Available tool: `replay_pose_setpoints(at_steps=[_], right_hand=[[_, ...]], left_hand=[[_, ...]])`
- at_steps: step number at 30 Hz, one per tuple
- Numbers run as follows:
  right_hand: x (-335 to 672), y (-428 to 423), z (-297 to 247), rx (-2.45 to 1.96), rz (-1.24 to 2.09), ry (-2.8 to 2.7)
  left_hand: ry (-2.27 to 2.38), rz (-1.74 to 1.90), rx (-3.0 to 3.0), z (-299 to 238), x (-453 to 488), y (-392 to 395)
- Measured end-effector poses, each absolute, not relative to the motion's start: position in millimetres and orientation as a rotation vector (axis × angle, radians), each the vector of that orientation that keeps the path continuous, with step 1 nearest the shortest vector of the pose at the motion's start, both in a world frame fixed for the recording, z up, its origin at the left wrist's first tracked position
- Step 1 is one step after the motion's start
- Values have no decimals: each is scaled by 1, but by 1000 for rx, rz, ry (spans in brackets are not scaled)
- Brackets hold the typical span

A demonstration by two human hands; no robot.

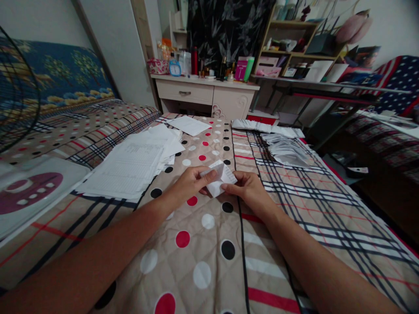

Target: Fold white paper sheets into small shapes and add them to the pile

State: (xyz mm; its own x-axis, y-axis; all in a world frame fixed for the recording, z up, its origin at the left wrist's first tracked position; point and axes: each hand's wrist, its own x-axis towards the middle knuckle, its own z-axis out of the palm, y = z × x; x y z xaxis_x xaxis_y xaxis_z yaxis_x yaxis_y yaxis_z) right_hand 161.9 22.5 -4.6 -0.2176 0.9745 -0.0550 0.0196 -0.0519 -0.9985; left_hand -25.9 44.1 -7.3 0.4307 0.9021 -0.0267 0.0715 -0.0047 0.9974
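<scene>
Left hand (194, 179) and right hand (250, 188) grip creased, folded white paper (214, 189) over the quilted, polka-dotted bedspread (209, 244).

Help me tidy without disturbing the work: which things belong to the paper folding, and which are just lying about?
Likely part of the job:
Folded paper, held by left hand and right hand
Printed sheets, stacked on the left
Paper pieces, piled on the right

Apparently just lying about, on the dresser:
Blue clock
Red bottle
Green tube
</scene>
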Motion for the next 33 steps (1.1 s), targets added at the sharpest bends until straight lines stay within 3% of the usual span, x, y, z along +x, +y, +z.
replay_pose_setpoints(at_steps=[7, 14, 22, 33], right_hand=[[159, 19, 0, -1156, 1458, -1326], [156, 20, -8, -1140, 1264, -1377], [152, 18, -12, -1108, 1171, -1384], [148, 16, -12, -1171, 1077, -1424]], left_hand=[[957, 1206, 1843, -15, -25, 46], [991, 1080, 2080, -14, -17, 36], [1277, 1374, 2491, 0, -17, 23], [1172, 1576, 2403, -1, -16, 25]])
